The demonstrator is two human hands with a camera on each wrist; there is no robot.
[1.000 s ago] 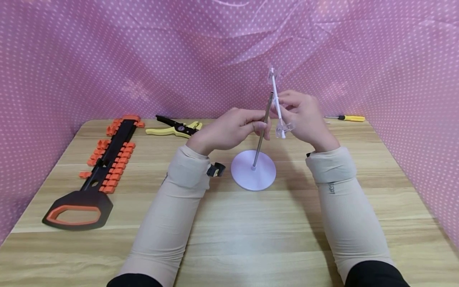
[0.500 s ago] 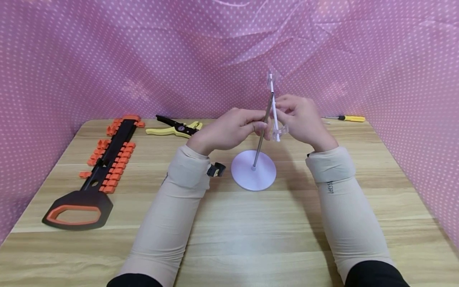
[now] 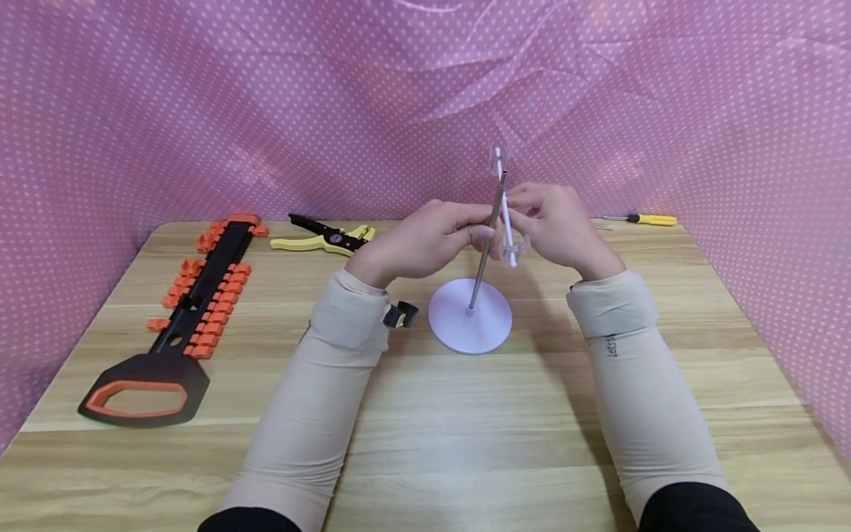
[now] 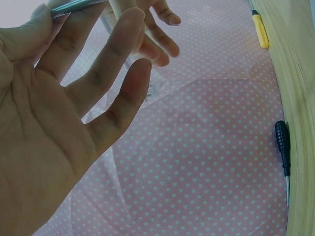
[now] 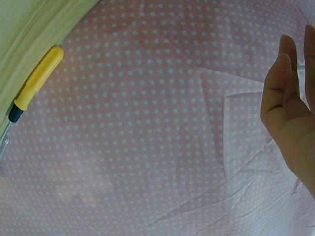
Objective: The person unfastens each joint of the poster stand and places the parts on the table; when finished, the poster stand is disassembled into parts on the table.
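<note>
— Both hands are working close together above the table [image 3: 425, 443]. What is each one grasping?

— Left hand [image 3: 432, 240]: its thumb and forefinger are pinching the metal rod [image 3: 480, 273], while its other fingers are spreading loosely. Right hand [image 3: 558, 222]: its fingertips are pinching the white bar [image 3: 508, 229].

— Where is the rod standing?

— It is rising from the round white base [image 3: 468, 336], which is resting on the table between the forearms.

— And the bar?

— It is slanting past the rod's upper end, carrying clear pieces [image 3: 524, 245] at its two ends. Whether it is touching the rod, nobody can tell from these views.

— What else is lying about?

— Yellow-and-black pliers [image 3: 335, 239] are lying behind the left wrist; an orange-and-black rack [image 3: 199, 295] is lying farther left. Toward the back right, a yellow-handled screwdriver [image 3: 651, 219] is lying before the pink dotted curtain [image 3: 399, 89].
</note>
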